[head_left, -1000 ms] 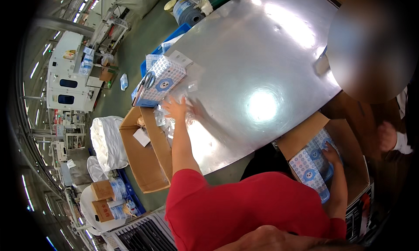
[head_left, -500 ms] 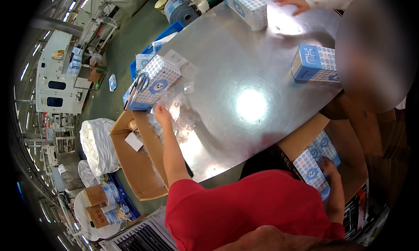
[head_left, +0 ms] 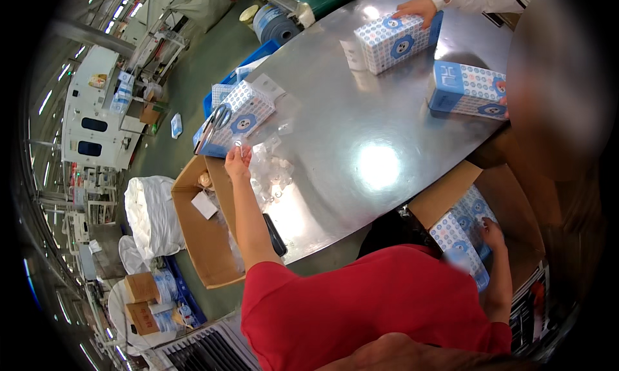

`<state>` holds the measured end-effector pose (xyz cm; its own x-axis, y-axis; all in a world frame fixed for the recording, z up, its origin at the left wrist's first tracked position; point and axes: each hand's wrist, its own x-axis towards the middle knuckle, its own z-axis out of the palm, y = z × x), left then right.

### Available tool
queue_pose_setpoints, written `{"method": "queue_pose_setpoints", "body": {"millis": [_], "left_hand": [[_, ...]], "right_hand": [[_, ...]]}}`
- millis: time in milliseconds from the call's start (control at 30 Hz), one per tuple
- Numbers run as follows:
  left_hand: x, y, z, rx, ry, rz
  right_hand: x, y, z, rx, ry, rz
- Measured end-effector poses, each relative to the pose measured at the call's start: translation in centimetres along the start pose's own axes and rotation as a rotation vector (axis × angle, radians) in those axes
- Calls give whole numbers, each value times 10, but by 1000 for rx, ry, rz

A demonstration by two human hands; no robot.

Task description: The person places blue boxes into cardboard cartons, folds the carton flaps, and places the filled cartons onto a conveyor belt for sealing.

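Observation:
My left hand (head_left: pixel 238 163) is raised by the left edge of the metal table, its fingers pinched on a small clear plastic piece (head_left: pixel 239 143). Just beyond it lies a blue-and-white patterned pack (head_left: pixel 256 107) with scissors (head_left: pixel 221 117) resting on it. Several crumpled clear plastic bits (head_left: pixel 276 171) are scattered beside that hand. At the right, my right hand (head_left: pixel 494 235) reaches into an open carton (head_left: pixel 445 194), its fingers against the blue-and-white packs (head_left: pixel 456 237) inside. Its fingertips are too small and dark to show whether it grips one.
Across the table, a co-worker's hand (head_left: pixel 418 10) holds a patterned pack (head_left: pixel 401 43); another pack (head_left: pixel 467 90) stands near that person. An open cardboard box (head_left: pixel 200 242) with scraps sits below my left arm. A black phone-like object (head_left: pixel 275 234) lies at the table edge.
My left hand has lifted slightly with fingers turned up, the clear piece now showing. The co-worker's hand has taken hold of the far pack, which is turned and nearer. My right hand stays in the carton.

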<state>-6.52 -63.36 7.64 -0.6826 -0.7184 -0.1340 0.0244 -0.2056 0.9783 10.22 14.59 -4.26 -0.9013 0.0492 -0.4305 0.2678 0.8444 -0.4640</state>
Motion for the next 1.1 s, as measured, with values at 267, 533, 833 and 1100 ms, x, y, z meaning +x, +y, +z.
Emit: {"method": "queue_pose_setpoints", "body": {"millis": [267,533,833,1100], "left_hand": [[-285,-31,207,394,-1082,-335],[-344,-51,208,201,-1080,378],[-242,-73,192,865,-955,743],[15,-51,39,1600,385,380]], "right_hand": [[-17,-275,-51,1095,79,-333],[-7,-234,-46,1747,-432,39],[0,-250,-34,1338,-178,16],[6,-123,-45,1461,119,310]]}}
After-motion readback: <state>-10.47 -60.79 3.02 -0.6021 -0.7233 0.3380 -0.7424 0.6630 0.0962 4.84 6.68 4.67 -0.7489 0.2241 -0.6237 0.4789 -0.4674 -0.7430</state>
